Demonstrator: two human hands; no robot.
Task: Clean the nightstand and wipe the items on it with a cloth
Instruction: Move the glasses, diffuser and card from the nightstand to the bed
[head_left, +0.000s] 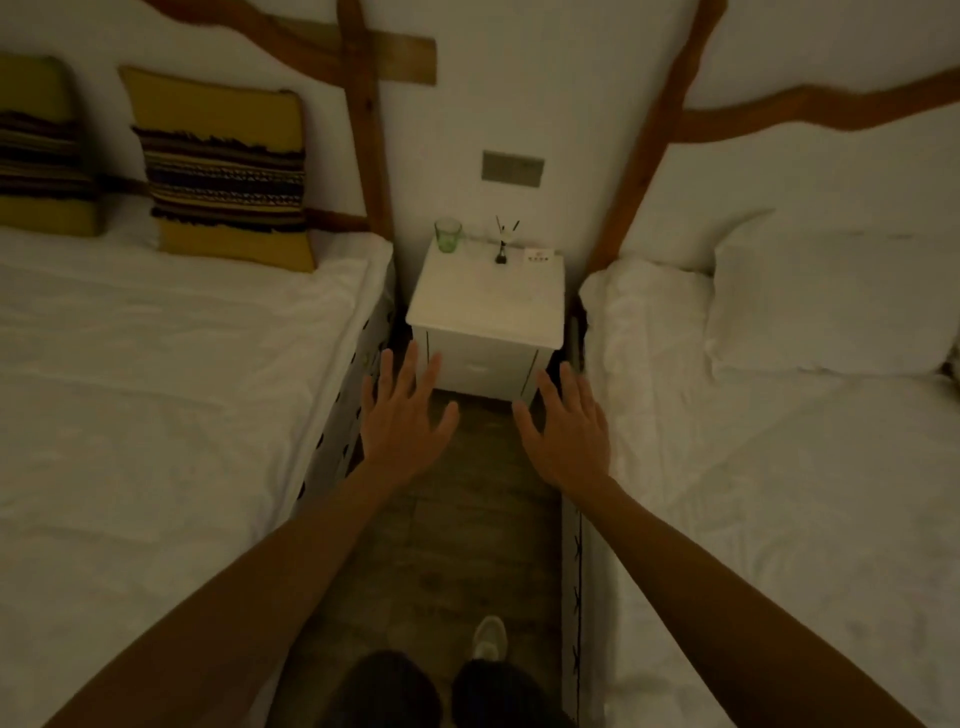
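Observation:
A white nightstand (485, 306) stands against the wall between two beds. At the back of its top are a green glass (448, 235), a small reed diffuser (502, 244) and a little white card (539, 255). My left hand (402, 415) is stretched out in front of the nightstand's lower left corner, fingers spread and holding nothing. My right hand (566, 426) mirrors it by the lower right corner, also spread and holding nothing. Both hover in the air short of the nightstand. No cloth is visible.
A white bed (156, 389) with yellow striped cushions (228, 166) lies on the left. Another white bed (779, 467) with a pillow (831, 301) lies on the right. A narrow floor strip (467, 519) runs between them. A switch plate (512, 168) is on the wall.

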